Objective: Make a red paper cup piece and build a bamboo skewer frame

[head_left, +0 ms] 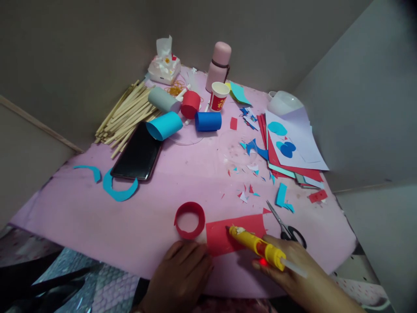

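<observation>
At five o'clock on the pink table [146, 234], the right hand [302, 257] grips a yellow plastic glue gun [247, 240] over a flat red paper rectangle [219, 237], seemingly gluing, which calls for steady aim; the curled left hand's [182, 270] hold is unclear.

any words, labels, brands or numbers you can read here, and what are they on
No text can be read in this picture.
Paper cup: yellow print on red, too blurred to make out.
Tissue pack: small coloured print, too small to read.
Yellow glue gun: no readable label.
Pink bottle: no lettering visible.
Black-screened device: no lettering visible.
</observation>
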Demonstrator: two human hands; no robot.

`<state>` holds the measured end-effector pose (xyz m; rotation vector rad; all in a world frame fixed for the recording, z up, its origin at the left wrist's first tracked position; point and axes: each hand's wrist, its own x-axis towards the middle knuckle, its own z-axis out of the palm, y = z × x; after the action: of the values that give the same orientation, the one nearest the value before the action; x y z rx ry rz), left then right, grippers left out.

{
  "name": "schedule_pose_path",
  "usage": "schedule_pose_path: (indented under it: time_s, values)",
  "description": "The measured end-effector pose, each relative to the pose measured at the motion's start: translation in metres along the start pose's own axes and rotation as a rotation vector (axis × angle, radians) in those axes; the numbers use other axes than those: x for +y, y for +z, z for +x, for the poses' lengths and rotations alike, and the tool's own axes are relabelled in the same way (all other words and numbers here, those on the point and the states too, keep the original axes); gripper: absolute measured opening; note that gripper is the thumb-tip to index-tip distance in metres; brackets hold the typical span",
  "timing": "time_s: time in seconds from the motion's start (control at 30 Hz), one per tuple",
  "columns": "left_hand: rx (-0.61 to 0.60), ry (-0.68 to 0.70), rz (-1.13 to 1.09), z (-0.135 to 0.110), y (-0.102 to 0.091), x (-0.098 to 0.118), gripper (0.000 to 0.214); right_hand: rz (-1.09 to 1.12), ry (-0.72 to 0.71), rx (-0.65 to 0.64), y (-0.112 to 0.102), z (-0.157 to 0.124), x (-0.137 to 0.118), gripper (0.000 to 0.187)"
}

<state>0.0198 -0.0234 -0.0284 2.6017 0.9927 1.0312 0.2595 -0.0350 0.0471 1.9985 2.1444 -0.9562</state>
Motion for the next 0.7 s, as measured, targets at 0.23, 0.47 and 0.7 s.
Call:
schedule_pose_path:
  time_s: [0.23, 0.47, 0.7]
  values:
    - [0.019, 0.005, 0.008, -0.002, 0.001, 0.001, 0.036, -0.045, -0.016, -0.015, -0.002, 0.010, -0.016, 0.022]
    - [0.047, -0.011, -0.015, 0.000, 0.000, 0.001, 0.039, -0.023, -0.051, -0.054, -0.003, 0.015, -0.029, 0.023]
    - [0.033, -0.035, -0.034, 0.002, -0.002, 0.001, 0.042, 0.074, -0.057, -0.102, 0.002, 0.009, -0.029, 0.019]
